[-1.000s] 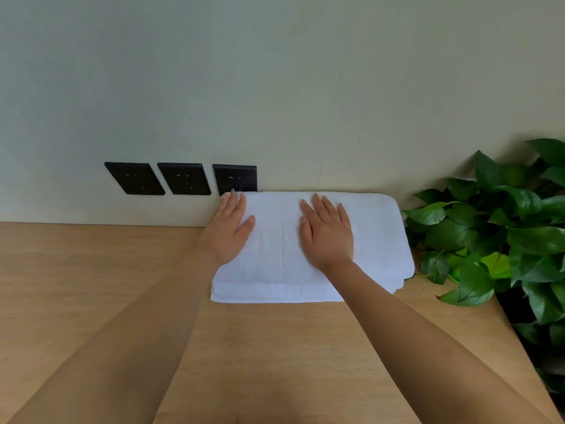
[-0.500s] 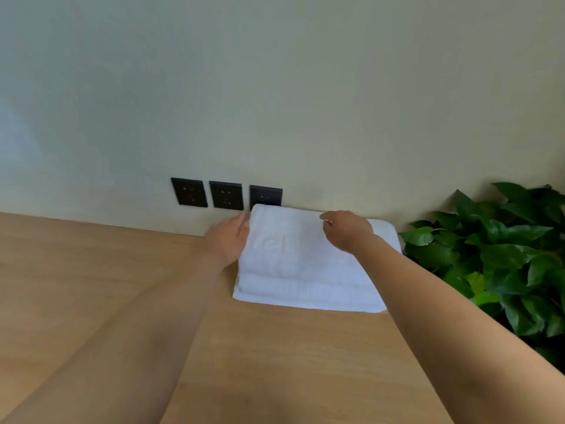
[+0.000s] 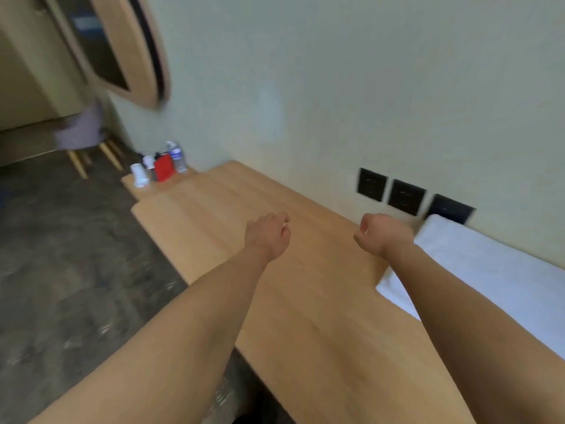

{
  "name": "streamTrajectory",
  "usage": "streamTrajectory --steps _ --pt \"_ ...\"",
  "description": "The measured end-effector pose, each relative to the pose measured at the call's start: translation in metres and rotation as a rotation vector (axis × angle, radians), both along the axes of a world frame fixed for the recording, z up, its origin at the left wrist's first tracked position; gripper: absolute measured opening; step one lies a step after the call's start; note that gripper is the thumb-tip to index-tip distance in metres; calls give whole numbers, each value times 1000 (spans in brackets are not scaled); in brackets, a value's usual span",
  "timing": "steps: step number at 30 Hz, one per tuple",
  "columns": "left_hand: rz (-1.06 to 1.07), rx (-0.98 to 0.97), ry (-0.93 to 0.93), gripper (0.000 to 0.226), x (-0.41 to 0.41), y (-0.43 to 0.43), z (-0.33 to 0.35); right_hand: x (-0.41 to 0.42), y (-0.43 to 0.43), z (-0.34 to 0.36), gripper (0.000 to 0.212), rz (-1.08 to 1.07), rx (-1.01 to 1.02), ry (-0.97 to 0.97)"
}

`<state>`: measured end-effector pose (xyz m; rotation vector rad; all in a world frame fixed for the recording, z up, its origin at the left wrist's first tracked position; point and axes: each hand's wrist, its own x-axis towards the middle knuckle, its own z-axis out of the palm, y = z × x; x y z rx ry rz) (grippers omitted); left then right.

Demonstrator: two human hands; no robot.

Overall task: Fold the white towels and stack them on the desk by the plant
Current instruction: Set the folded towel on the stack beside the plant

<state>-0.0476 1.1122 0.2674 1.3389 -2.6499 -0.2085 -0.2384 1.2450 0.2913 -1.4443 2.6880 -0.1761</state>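
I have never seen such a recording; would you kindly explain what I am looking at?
No machine here: a person wears a wide-angle camera on the head, so the picture looks forward and down along both bare forearms. The left hand and right hand hover over a wooden desk, fingers curled, holding nothing. A folded white towel lies on the desk by the wall, near three black sockets. A water bottle and a red item stand at the far end.

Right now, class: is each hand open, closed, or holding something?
Left hand: closed, fingers curled, holding nothing.
Right hand: closed, fingers curled, holding nothing.
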Motion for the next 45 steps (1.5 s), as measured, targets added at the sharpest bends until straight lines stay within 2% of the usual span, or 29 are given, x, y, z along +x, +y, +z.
streamTrajectory --steps 4,8,21,27,37,45 --pt "171 37 18 31 72 -31 -1 62 -51 6 31 169 15 26" --pt "234 63 28 30 126 -62 -10 117 -97 10 31 289 33 52" --pt "344 34 34 32 329 -179 -26 322 -281 -11 36 409 160 89" --pt "405 52 34 34 410 -204 -37 416 -325 -29 36 500 186 48" --pt "417 116 92 33 473 -248 -55 472 -379 -58 27 549 267 -5" --pt "405 163 76 34 478 -364 -69 480 -501 -80 29 507 266 -48"
